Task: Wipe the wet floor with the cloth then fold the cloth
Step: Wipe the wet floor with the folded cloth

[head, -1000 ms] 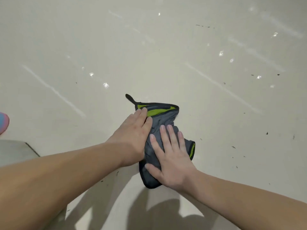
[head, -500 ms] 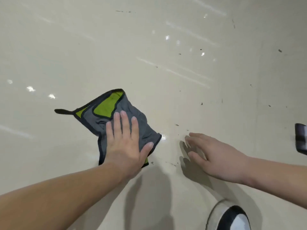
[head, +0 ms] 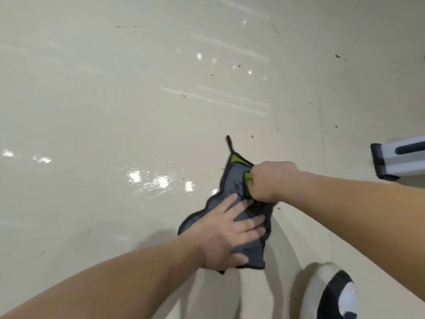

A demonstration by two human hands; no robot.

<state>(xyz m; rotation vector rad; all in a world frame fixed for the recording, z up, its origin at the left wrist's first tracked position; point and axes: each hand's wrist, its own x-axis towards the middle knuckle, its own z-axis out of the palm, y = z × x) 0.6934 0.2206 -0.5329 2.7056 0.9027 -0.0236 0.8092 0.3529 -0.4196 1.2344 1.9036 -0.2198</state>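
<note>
— Where's the cloth [head: 232, 192] now?

— Down on the cream floor [head: 115, 111], a grey microfibre one with a dark border and lime-green patches, rumpled and lying at a slant. Its little hanging loop [head: 228, 142] sticks out at the far corner.

— And the hands?

— The left hand [head: 226, 236] lies flat on the near half, fingers [head: 249, 223] spread and pressed on the fabric, not gripping. The right hand [head: 268, 181] is balled into a fist at the far edge, fingers closed on a bunch of the cloth by the green part.

— Is the floor wet?

— It shines; bright glints sit just left of the cloth, and dark specks are scattered further off.

— Anything else about?

— A black-and-white shoe [head: 331, 293] near the right, and a white object with a dark end [head: 400, 161] at the right edge; I can't tell what it is.
</note>
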